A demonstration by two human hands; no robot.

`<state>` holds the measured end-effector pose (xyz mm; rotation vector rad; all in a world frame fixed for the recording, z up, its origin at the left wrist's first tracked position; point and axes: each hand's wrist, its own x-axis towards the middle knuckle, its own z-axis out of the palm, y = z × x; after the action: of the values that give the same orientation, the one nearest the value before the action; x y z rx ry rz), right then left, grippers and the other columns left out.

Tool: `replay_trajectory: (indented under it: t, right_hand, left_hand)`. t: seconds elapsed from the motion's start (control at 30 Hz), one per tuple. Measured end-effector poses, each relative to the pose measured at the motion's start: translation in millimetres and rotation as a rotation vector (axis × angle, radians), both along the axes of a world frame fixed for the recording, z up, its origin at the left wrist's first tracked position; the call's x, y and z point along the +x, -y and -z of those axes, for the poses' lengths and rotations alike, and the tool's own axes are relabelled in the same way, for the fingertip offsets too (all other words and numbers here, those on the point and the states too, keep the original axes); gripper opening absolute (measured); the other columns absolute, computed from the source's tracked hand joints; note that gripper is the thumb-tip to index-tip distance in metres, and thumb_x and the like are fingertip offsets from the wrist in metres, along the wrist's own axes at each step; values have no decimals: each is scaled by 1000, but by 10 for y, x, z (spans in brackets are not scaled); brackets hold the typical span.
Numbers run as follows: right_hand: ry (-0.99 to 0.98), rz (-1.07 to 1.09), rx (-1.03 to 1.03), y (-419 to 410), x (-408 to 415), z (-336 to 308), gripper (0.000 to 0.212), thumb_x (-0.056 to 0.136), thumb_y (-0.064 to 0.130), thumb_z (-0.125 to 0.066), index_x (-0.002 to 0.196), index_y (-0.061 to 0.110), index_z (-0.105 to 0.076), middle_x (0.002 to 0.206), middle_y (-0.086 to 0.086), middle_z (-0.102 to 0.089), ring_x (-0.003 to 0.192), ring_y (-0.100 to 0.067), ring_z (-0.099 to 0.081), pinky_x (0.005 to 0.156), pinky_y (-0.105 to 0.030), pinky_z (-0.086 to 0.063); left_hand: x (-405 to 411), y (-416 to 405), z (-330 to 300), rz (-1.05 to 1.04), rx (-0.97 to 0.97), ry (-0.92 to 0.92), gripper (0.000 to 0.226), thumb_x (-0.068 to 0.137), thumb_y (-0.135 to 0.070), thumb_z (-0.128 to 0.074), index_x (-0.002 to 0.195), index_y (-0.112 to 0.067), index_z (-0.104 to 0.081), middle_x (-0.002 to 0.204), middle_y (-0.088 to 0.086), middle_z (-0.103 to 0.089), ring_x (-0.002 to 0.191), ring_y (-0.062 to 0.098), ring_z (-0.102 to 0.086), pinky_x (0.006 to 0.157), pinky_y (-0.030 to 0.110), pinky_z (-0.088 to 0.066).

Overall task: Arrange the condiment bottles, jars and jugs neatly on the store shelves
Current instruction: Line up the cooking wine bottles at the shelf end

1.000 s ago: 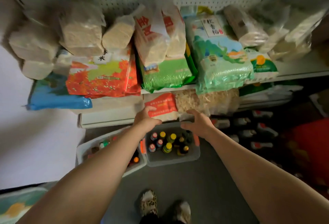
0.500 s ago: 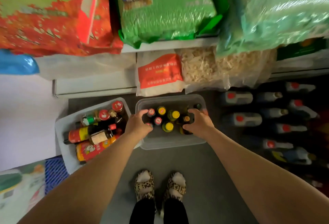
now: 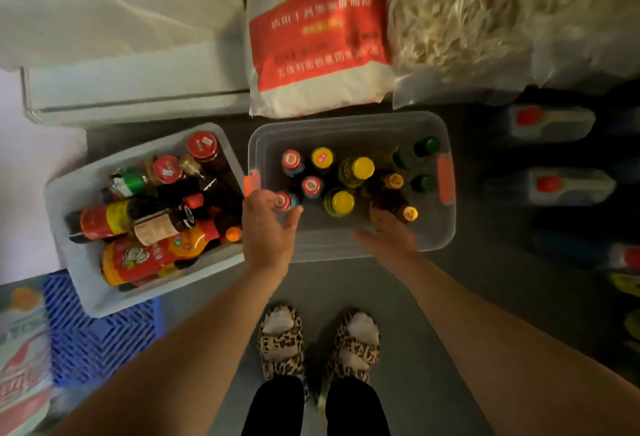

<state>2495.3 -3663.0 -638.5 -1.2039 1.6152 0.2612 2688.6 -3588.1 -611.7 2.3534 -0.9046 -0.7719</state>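
Observation:
A clear plastic bin [image 3: 446, 235] with orange latches stands on the floor and holds several upright bottles with red, yellow and green caps. My left hand [image 3: 266, 231] reaches over its near left corner, with fingers and thumb curled round a small red-capped bottle [image 3: 284, 201]. My right hand [image 3: 389, 233] dips over the near rim and its fingers wrap a dark bottle with a yellow cap [image 3: 409, 213]; the fingertips are hidden. A white bin [image 3: 83, 273] to the left holds several sauce bottles lying on their sides.
Dark jugs with red caps [image 3: 549, 183] lie on the low shelf at the right. A red-and-white bag [image 3: 318, 37] and a noodle bag [image 3: 467, 20] overhang the bins. A blue crate [image 3: 100, 342] sits at the lower left. My slippered feet [image 3: 318, 342] stand close below.
The camera has dropped much closer to the bins. Both hands went from the clear bin's far rim into the bin and took hold of bottles near its front.

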Motion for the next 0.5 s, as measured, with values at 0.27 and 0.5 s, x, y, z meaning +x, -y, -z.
replay_trajectory:
  t: [0.27, 0.5]
  right_hand:
    - [7, 130, -29, -107, -135, 217, 62, 89, 52, -67, 142, 26, -52, 139, 2, -60, 119, -19, -61, 91, -27, -45]
    - [56, 177, -53, -173, -148, 289, 60, 92, 49, -65, 144, 22, -51, 141, -4, -59, 124, -21, -59, 106, -42, -47]
  left_hand:
    - [-264, -74, 155, 128, -43, -239, 56, 83, -28, -78, 133, -13, -56, 131, 5, -59, 116, 17, -58, 99, 36, -49]
    - [-404, 406, 253, 402, 46, -323, 68, 88, -31, -73, 148, -26, -43, 149, -2, -49, 136, 13, -42, 102, 15, -29]
